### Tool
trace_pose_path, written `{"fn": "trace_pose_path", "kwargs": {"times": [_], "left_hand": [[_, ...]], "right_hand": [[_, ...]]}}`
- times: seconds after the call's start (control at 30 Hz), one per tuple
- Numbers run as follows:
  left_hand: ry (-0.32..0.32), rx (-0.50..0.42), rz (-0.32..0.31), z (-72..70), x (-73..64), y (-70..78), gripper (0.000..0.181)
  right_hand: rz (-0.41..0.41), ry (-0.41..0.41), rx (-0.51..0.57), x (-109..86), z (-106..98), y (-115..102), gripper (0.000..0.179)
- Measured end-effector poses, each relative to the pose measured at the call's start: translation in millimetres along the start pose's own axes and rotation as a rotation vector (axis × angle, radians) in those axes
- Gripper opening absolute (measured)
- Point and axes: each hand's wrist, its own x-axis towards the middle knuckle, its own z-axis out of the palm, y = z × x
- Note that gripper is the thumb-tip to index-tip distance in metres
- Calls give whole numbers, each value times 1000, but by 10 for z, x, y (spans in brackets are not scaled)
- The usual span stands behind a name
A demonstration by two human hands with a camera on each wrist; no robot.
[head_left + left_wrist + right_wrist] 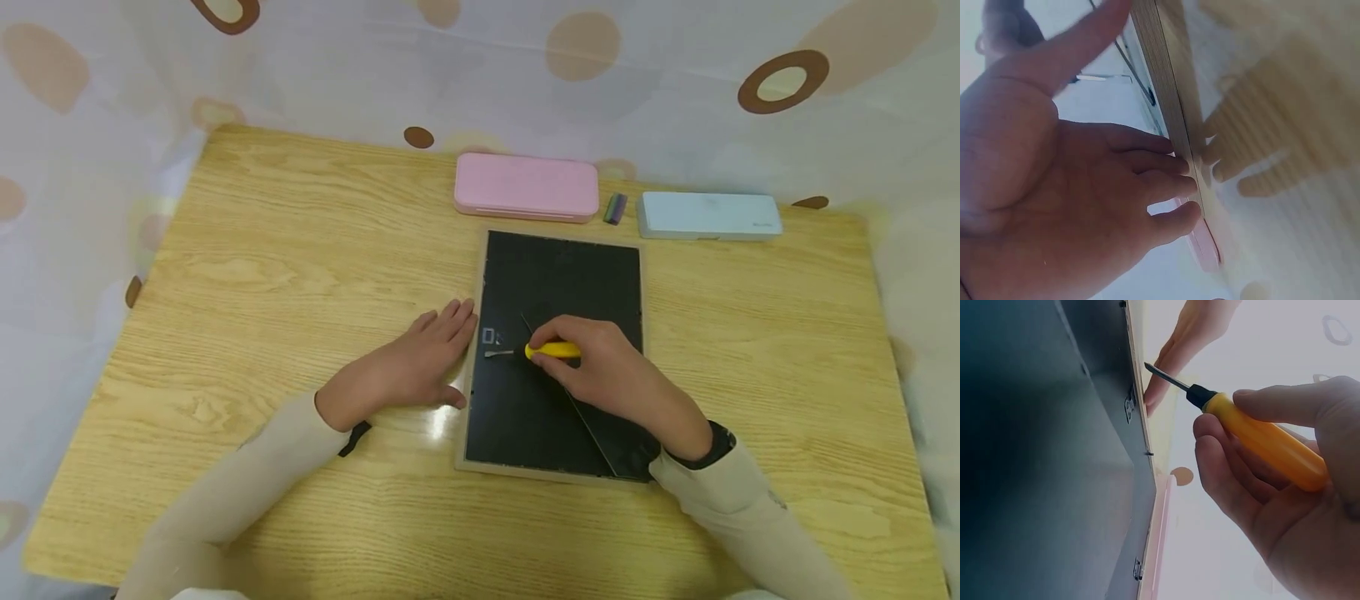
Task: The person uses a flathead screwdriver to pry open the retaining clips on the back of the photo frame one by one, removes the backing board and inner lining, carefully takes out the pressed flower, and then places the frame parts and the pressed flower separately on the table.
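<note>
A frame (558, 271) lies with its black back upward on the wood-grained counter (300, 250); the left hand (423, 367) rests at the frame's left side, its fingers nearly straight and close together, the thumb held apart from them, and the left wrist view shows the fingertips at the wooden rim (1169, 94); the right hand (603, 367) is above the middle of the frame, pinching the yellow handle of a screwdriver (557, 350) between thumb and fingers; the shaft points toward the frame's left edge, its tip near a small metal hanger (488, 336) fixed there, though whether the tip touches the back I cannot tell; a thin straight edge (588, 430) runs slantwise across the frame's back, passing beneath the right hand; just beyond the frame's far edge sits a closed pink case (527, 185); past the frame's far right corner lie a small striped block (616, 208) and, to its right, a pale blue case (708, 215); a light cloth (337, 67) with brown and tan spots hangs behind everything, beyond the frame and both cases; cream sleeves (262, 458) cover both forearms, reaching in from the frame's near side.
</note>
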Motion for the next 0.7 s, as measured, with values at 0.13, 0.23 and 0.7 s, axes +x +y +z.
{"fn": "trace_pose_path", "kwargs": {"times": [0.13, 0.23, 0.7], "left_hand": [[42, 70, 33, 93, -89, 40, 96], [82, 121, 65, 157, -156, 64, 86], [81, 59, 95, 313, -263, 122, 138]], "right_hand": [[27, -49, 1, -16, -10, -19, 18], [29, -81, 3, -25, -4, -34, 18], [43, -163, 43, -38, 95, -79, 20]]}}
